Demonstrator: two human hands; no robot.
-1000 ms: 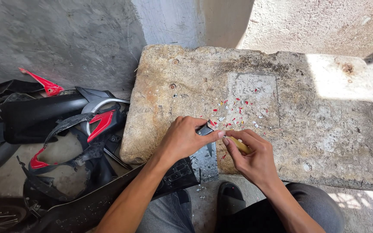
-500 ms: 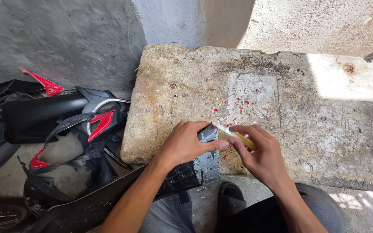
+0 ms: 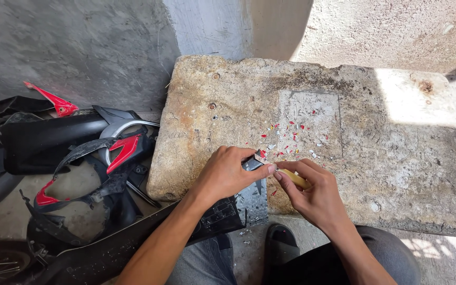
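Two hands meet at the near edge of a rough, pitted concrete slab (image 3: 397, 158). Left hand (image 3: 228, 174) is clamped down on a glossy black plastic panel (image 3: 222, 214) with a red-tipped corner, which pokes up over that near edge. Right hand (image 3: 315, 192) is curled tight around a yellow-handled tool (image 3: 295, 178), its tip hidden where the thumbs touch. Lots of tiny red and white paint chips (image 3: 291, 140) lie scattered on the slab just beyond the fingers, too many to count, mostly over a smoother square patch. Left of the slab sits a heap of black and red fairing pieces (image 3: 80, 158), shiny and curved.
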